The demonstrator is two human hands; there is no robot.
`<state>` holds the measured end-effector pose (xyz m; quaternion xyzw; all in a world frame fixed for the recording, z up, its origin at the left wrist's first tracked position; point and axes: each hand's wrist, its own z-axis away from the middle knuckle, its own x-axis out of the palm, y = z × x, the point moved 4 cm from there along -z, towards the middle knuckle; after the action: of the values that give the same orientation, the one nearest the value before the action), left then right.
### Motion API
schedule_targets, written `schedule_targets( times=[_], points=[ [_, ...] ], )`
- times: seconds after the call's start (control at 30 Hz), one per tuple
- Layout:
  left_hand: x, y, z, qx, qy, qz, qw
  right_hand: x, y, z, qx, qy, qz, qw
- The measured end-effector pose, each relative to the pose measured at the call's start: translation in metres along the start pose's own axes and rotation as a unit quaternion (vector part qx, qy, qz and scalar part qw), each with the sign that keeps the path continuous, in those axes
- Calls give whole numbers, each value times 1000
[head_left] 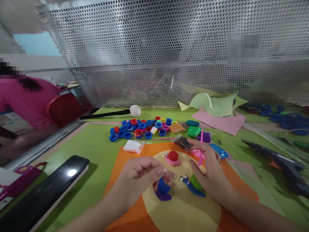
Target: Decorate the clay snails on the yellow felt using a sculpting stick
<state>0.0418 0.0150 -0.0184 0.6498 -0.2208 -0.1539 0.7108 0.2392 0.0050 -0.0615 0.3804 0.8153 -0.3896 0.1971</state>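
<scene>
My left hand (142,177) hovers with fingers curled over a blue cap on a purple clay base (163,190), fingertips touching its top. My right hand (209,167) grips a pink plastic tool (201,146) that stands upright, and rests beside a green and blue clay snail (193,185) with googly eyes. A pink snail with a red cap (172,158) lies further back. All sit on a yellow paper circle (185,209) over an orange sheet (125,206).
Several blue, red and yellow bottle caps (142,127) lie behind, with clay packets (193,130) and a white bag (132,146). A black glue gun (280,161) lies right, a phone (48,190) left. Perforated metal screen (154,54) stands behind. A person in pink (26,100) sits left.
</scene>
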Motion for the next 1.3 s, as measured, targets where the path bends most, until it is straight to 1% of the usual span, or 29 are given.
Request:
schedule_targets(
  times=[0.1,0.2,0.37,0.53,0.63,0.73,0.83,0.97,1.03,1.17,1.3],
  points=[
    [1,-3,-1,-19,4,-9,1000,0,0,0,-2,0,-2,1000],
    [2,-4,0,-20,4,-16,1000,0,0,0,3,-8,-2,1000],
    [4,-1,0,-20,19,8,1000,0,0,0,7,-10,-2,1000],
    [5,-2,-1,-35,4,3,999,0,-1,0,5,-12,-3,1000],
    [4,-6,-1,-23,-5,34,999,0,0,1,8,-14,-2,1000],
    [2,-11,-1,-7,2,64,998,1,0,1,11,-16,-2,1000],
    [1,-12,-1,7,5,71,997,1,-1,1,9,-11,0,1000],
    [0,-9,-1,20,11,25,999,0,-2,1,6,-8,1,1000],
    [-1,-9,-1,7,20,1,1000,-1,-2,1,8,-8,1,1000],
    [-1,-9,0,-38,29,-51,998,-1,-1,1,6,-9,2,1000],
    [0,-6,0,-31,25,-78,996,0,-1,1,5,-5,6,1000]
  ],
)
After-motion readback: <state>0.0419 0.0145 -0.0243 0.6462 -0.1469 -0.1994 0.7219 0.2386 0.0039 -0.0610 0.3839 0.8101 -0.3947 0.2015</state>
